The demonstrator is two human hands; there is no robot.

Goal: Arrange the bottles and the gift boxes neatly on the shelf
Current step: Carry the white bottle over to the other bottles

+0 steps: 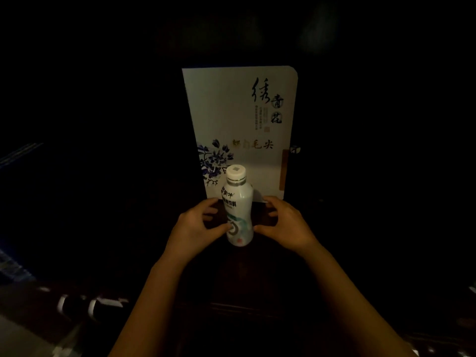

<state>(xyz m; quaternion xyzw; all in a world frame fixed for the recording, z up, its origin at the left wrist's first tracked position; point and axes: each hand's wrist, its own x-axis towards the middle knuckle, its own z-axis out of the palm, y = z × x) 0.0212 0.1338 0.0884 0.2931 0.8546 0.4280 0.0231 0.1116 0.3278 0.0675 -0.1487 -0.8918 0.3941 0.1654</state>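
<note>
A white bottle with a white cap and a printed label stands upright on the dark shelf surface. Right behind it stands a tall white gift box with black calligraphy and a blue flower print. My left hand cups the bottle's left side, its thumb touching the lower label. On the other side my right hand touches the bottle's lower right with its thumb, the fingers spread and curled toward the box's bottom edge. Both hands lightly hold the bottle between them.
The scene is very dark. Pale cylindrical shapes lie low at the left, too dim to identify. A small white object shows just right of the gift box. Faint blue lines show at the far left.
</note>
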